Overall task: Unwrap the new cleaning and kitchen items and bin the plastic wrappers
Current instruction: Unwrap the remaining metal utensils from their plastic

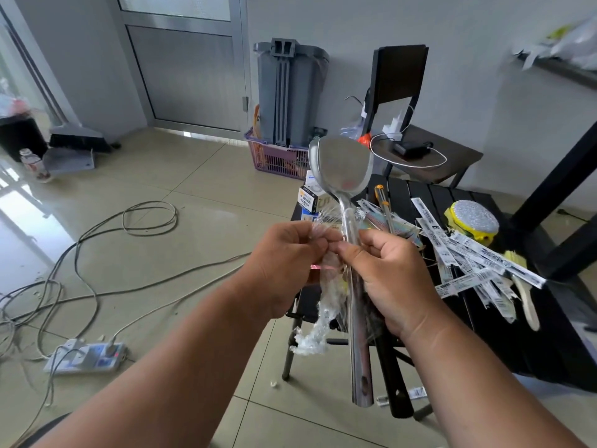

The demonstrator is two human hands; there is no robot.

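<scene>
Steel spatula [340,169] held upright above the black bench [549,318], blade up, clear plastic wrapper [319,318] bunched and trailing off its handle. Best peeled downward along the shaft in one steady pull, avoiding tearing. Right hand [394,273] curled around the handle; left hand [290,260] just beside it, pinching wrapper film between thumb and fingertips.

Steel spatula [340,169]: upright, blade above hands, handle gripped in right hand [387,273]. Clear wrapper [318,321]: crumpled, half off, pinched by left hand [284,263], hanging below.
</scene>
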